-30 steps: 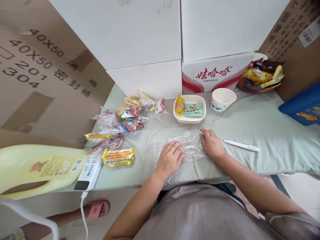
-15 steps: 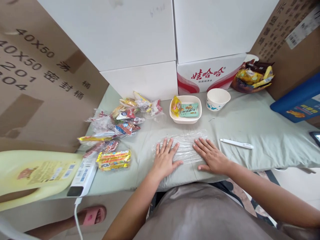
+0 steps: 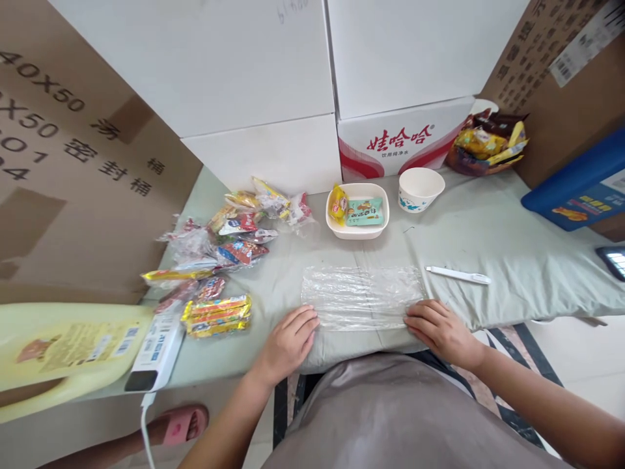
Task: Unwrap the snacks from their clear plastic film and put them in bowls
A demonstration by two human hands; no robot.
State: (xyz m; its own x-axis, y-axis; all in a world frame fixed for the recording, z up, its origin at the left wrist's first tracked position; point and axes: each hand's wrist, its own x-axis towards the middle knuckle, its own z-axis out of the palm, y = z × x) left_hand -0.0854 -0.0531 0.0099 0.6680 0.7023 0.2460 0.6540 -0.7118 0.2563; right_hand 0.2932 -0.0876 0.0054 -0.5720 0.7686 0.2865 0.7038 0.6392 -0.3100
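Observation:
A clear, wrinkled plastic bag [image 3: 364,296] lies flat on the cloth-covered table in front of me. At its left edge, my left hand [image 3: 288,340] is closed, with fingers together and the thumb close to them on the film. My right hand [image 3: 443,332] is closed at the opposite edge, its fingers bent onto the plastic. Just beyond the bag, a white tray [image 3: 359,236] holds a yellow packet [image 3: 338,204] and a teal snack packet [image 3: 364,212]. A white utility knife [image 3: 458,275] rests to the right of the bag.
Several wrapped snacks [image 3: 239,251] are heaped at left, near a yellow bundle [image 3: 217,316], a power bank [image 3: 155,352] and a yellow jug [image 3: 73,352]. A paper cup [image 3: 420,190], snack bowl [image 3: 473,166] and blue container [image 3: 581,185] stand right. Boxes [image 3: 263,153] line the back.
Both hands have moved apart and toward me, from lying spread on the plastic to closed at its side edges. The plastic now looks wider and flatter.

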